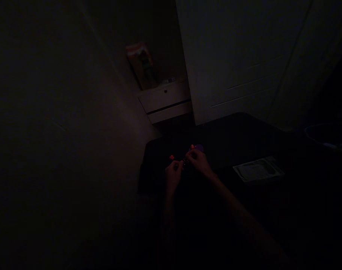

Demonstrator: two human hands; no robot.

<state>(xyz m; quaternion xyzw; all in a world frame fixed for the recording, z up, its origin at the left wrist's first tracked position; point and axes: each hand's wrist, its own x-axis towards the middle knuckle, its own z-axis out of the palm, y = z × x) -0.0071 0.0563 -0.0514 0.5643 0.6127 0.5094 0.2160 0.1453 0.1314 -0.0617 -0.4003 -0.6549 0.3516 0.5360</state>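
The scene is very dark. My left hand [174, 174] is closed, its fingertips pinched together over a dark surface [227, 135]. Close on its right, my right hand [197, 159] is also closed in a pinch. Between the two sets of fingertips are small reddish beads or bits [184, 160], too dim to name; they seem to run from one hand to the other. A small red piece [171, 157] shows just beyond my left hand. Behind my right hand lies a round purple thing [199, 147], partly covered by the fingers.
A pale printed booklet or packet [258, 170] lies right of my right forearm. A light drawer unit [167, 99] stands at the back, with a red and green box [141, 65] on it. Walls rise at left and behind. A round rim [328, 144] shows faintly at far right.
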